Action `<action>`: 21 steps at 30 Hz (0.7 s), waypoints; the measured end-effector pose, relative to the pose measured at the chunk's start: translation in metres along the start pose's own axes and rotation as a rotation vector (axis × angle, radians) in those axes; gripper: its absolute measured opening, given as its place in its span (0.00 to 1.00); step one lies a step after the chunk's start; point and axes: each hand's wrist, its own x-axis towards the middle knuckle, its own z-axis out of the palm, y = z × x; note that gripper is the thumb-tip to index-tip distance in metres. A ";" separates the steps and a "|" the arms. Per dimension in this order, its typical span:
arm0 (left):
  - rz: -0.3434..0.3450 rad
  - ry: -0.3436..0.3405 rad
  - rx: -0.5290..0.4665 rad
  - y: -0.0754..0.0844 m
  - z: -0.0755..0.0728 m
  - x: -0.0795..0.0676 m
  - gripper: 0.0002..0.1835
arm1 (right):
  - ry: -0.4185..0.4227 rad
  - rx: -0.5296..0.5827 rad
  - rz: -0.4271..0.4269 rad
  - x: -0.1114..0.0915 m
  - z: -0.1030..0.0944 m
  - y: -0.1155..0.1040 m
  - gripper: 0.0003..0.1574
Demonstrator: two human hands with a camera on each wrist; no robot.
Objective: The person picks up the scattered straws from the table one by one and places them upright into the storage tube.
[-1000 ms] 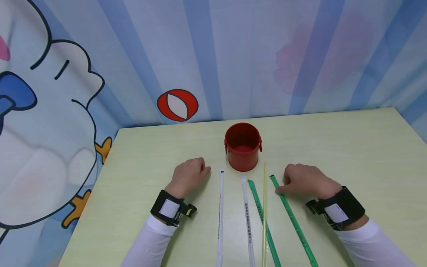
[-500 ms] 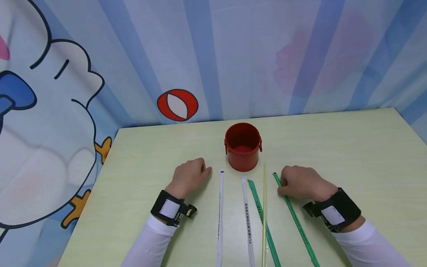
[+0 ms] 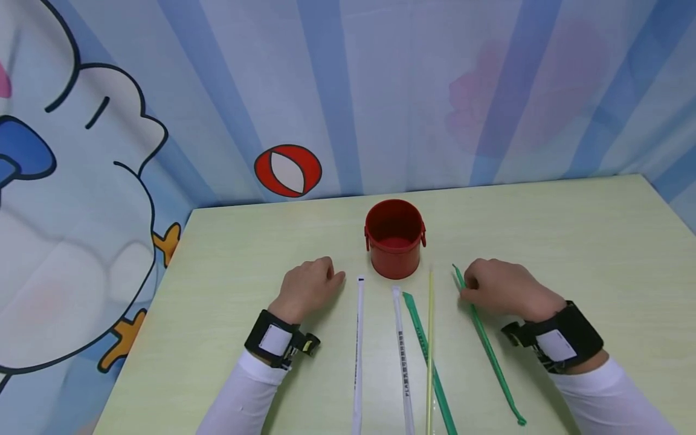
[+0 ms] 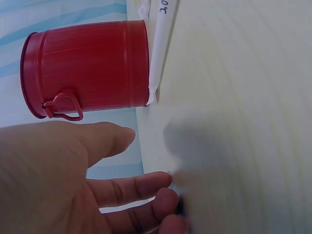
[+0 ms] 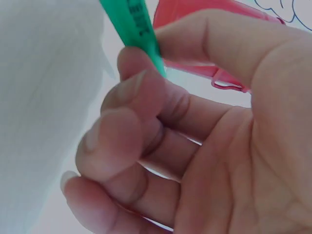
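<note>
Between thumb and fingers, my right hand pinches a green paper-wrapped straw near its far end. The right wrist view shows the green wrapper with dark print between thumb and forefinger. My left hand rests on the table left of the straws, fingers loosely curled around nothing. Nearest to it lies a white wrapped straw. Further right are a second white wrapped straw, a yellow straw and another green wrapped straw, which the yellow one crosses.
A red bucket with small side handles stands upright beyond the straws, near the back of the pale table. A striped blue curtain with cartoon prints hangs behind the table and along its left side.
My right hand has pinched the right green straw and raised it a little, moving it slightly right and away from me; its near end has come into view. The left hand stays put.
</note>
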 end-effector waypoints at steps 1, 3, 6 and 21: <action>-0.001 0.000 -0.001 0.000 0.000 0.000 0.15 | 0.007 0.002 -0.006 0.000 -0.001 0.000 0.20; -0.003 0.002 -0.002 0.000 0.000 0.000 0.15 | 0.015 0.005 -0.009 0.000 -0.003 0.000 0.19; -0.005 0.003 -0.001 0.000 0.001 0.001 0.15 | 0.030 0.009 -0.013 -0.001 -0.007 -0.001 0.19; -0.006 0.002 0.018 0.001 0.000 0.001 0.16 | 0.196 0.076 -0.030 -0.002 -0.025 -0.009 0.12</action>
